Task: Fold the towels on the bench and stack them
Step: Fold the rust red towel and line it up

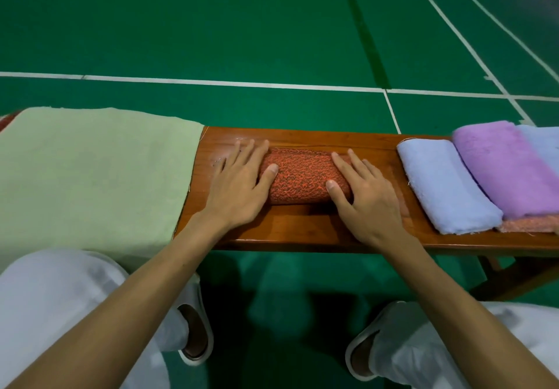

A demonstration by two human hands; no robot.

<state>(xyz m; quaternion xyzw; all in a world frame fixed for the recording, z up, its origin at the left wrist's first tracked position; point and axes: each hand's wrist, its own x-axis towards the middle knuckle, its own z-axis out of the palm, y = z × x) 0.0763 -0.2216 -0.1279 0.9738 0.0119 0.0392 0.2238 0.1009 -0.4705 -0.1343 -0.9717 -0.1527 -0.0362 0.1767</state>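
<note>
The orange towel [305,177] is a coarse, nubbly knit flecked with darker thread, folded into a compact, thick oblong with rounded edges. It lies in the middle of the surface [302,228], a glossy reddish-brown wooden plank with visible grain. Its long axis runs left to right, along the length of the surface, and its short ends point toward the two hands.

The left hand [239,186] lies flat and spread at the towel's left end, fingers straight, thumb resting on top of the knit and the outer fingers on bare wood. The right hand [363,198] lies flat over the right end, fingers straight across the fabric, thumb pressed on the top near the front edge. Neither hand curls round anything.

To the left, a pale green towel [90,177] of smooth, short pile lies unfolded, draping over the front edge. To the right, well apart from the orange one, a fluffy light blue towel [444,186] is folded into a long pad lying across the surface. Touching it, a plush purple towel [508,168], folded likewise, lies on a salmon-coloured cloth [529,225]. Beyond is a green floor [211,26] with white lines.
</note>
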